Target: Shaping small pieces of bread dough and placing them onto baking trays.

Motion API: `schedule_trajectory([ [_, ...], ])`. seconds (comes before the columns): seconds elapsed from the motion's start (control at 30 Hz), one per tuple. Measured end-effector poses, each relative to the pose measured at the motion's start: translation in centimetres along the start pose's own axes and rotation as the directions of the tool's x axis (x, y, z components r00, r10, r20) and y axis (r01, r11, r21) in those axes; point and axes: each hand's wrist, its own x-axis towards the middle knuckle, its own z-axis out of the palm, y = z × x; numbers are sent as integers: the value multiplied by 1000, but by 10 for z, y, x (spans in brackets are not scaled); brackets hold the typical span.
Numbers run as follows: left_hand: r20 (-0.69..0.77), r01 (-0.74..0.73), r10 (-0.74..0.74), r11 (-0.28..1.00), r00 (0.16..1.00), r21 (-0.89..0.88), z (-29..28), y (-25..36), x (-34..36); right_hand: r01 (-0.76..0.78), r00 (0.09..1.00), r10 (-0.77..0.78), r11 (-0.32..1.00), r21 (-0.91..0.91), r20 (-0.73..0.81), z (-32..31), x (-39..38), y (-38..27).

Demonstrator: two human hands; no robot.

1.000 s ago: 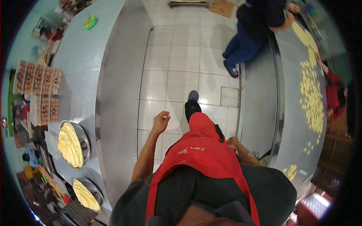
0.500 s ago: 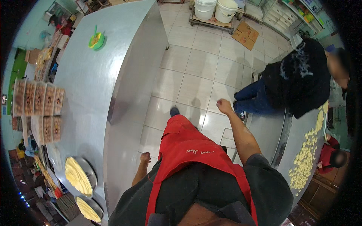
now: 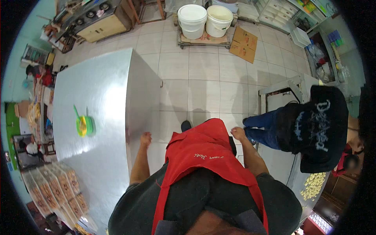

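Note:
My left hand (image 3: 145,139) hangs beside the near side of the metal table, loosely curled, with nothing visible in it. In front of my red apron (image 3: 205,150), on its right side, is my right hand (image 3: 237,133); its fingers are also curled in and I see nothing in them. Neither hand touches anything that I can make out. On the metal table (image 3: 105,90) to the left stands a green bowl (image 3: 89,125) with yellow contents and a green-handled utensil. Nearer to me, clear packs of brown baked goods (image 3: 58,188) are stacked at the table's left.
A person in a black shirt (image 3: 309,129) stands close on the right, by a worktop with many small dough pieces (image 3: 313,186). Ahead, two white buckets (image 3: 192,24) rest on a low trolley. Flattened cardboard (image 3: 243,44) lies on the tiled floor (image 3: 203,66).
I have walked forward along the metal table; bowl and stacked packs now sit nearer, and the dough trays have left view. My left hand has swung forward, my right has drawn back.

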Motion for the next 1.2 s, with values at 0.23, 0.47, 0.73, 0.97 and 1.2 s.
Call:
schedule_trajectory([
  [0.23, -54, -247, 242, 959, 969, -142, 24, 270, 155, -334, 855, 273, 940, 67, 441, -13, 71, 79],
  [0.47, 166, 70, -92, 989, 982, 128, 157, 354, 196, -20, 957, 31, 999, -40, 288, -97, 305, 136],
  [0.73, 375, 197, -151, 977, 915, -87, 263, 386, 194, 66, 972, -23, 981, 180, -235, -469, 658, 41],
  [0.97, 314, 424, -359, 890, 879, -170, 303, 474, 250, 32, 979, 24, 964, 265, -203, -617, 891, -43],
  [1.2, 241, 453, -405, 869, 882, -200, 332, 600, 292, 245, 969, -239, 964, -109, 64, -577, 1041, -95],
])
